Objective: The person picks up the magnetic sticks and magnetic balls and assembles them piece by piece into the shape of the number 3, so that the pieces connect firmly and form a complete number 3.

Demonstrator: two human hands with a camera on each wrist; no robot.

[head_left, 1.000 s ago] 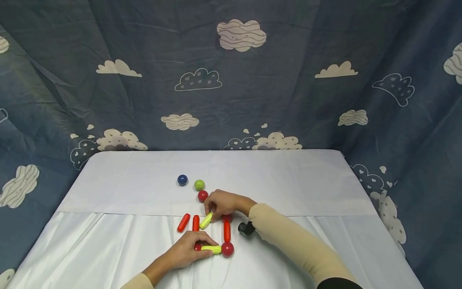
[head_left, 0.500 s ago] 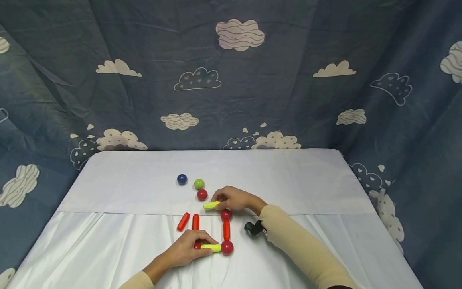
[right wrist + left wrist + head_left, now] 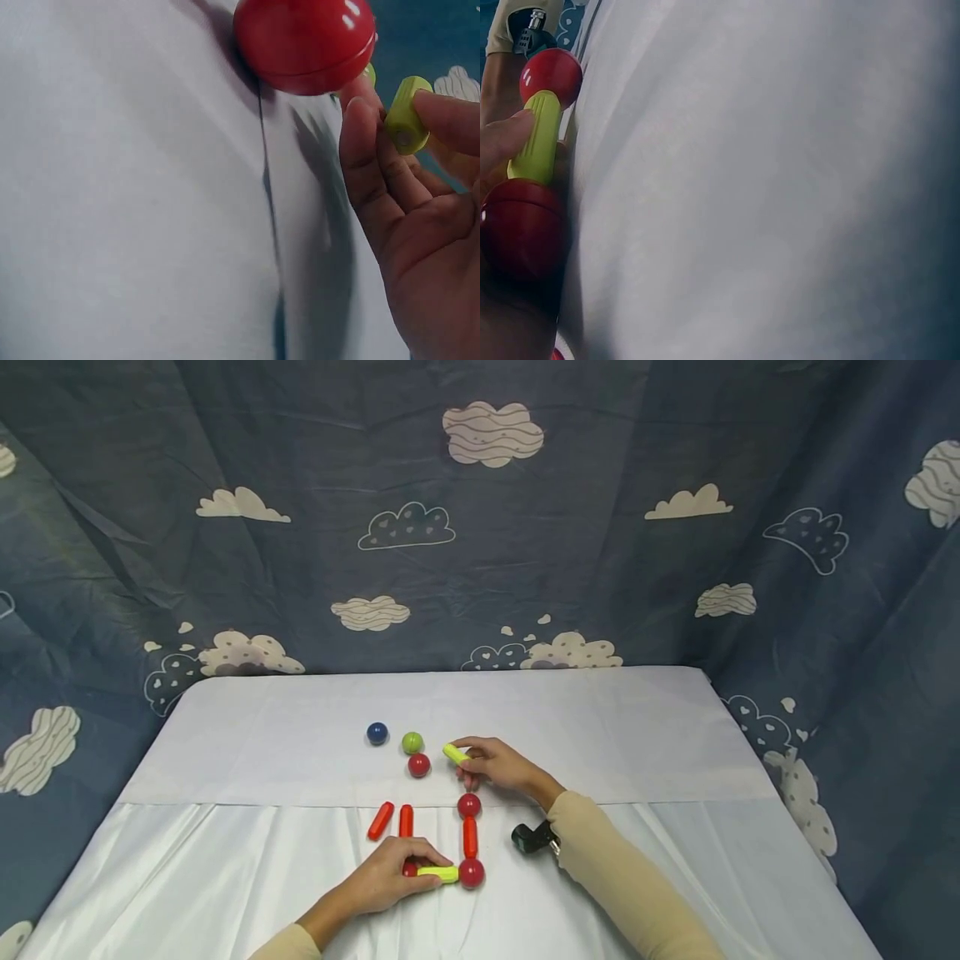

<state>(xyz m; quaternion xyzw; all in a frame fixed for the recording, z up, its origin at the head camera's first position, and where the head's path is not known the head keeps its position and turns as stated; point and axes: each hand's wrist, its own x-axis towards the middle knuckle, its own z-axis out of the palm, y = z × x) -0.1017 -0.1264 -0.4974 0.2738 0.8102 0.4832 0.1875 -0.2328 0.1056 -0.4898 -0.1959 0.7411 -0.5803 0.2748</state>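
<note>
My left hand (image 3: 390, 875) pinches a yellow-green ribbed rod (image 3: 538, 139) that joins two red balls, the right one (image 3: 471, 873) plain to see and the left one (image 3: 409, 867) partly behind the fingers. A red rod (image 3: 470, 837) runs from the right ball to a far red ball (image 3: 468, 805). Another red rod (image 3: 406, 821) leads away from the left ball. My right hand (image 3: 498, 767) holds a second yellow-green rod (image 3: 409, 116) between thumb and fingers, raised just beyond the far red ball, with one end face turned toward the right wrist camera.
A loose red rod (image 3: 380, 821) lies left of the joined pieces. Farther back sit a blue ball (image 3: 377, 733), a green ball (image 3: 412, 742) and a red ball (image 3: 419, 766). White cloth (image 3: 637, 743) covers the table, and a dark cloud-print curtain (image 3: 570, 552) hangs behind.
My right hand has lifted the yellow-green rod from between the red rods and carried it back and right, turning it on the way. My left hand keeps its hold in the same place.
</note>
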